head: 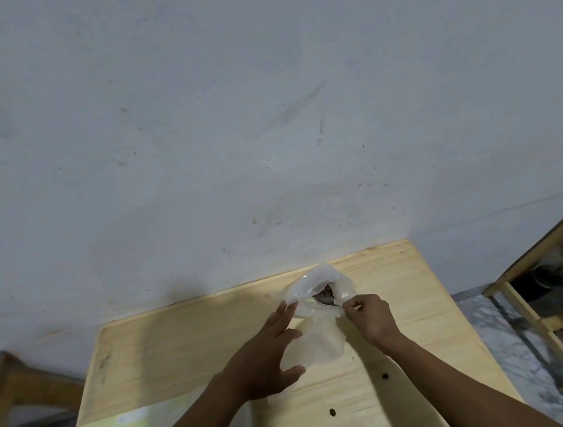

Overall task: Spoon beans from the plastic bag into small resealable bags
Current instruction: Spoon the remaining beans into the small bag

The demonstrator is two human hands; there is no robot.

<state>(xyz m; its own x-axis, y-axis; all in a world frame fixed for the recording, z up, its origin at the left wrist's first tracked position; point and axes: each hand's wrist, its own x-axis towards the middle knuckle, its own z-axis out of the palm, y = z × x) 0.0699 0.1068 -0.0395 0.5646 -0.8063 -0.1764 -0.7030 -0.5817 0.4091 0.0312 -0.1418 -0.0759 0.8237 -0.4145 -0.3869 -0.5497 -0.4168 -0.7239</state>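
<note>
A translucent white plastic bag (317, 316) lies on the wooden table (190, 353) near its far edge, its mouth open. Reddish-brown beans (326, 291) show inside the mouth, with a metal spoon (326, 300) reaching into it. My right hand (369, 318) pinches the spoon's handle at the bag's right rim. My left hand (269, 355) is spread with straight fingers against the bag's left side. Small resealable bags (131, 420) lie blurred at the table's near left.
Several loose beans (332, 412) lie scattered on the table near my arms. A grey wall (263, 111) rises directly behind the table. Wooden frames stand at the right (537, 309) and lower left (11, 387).
</note>
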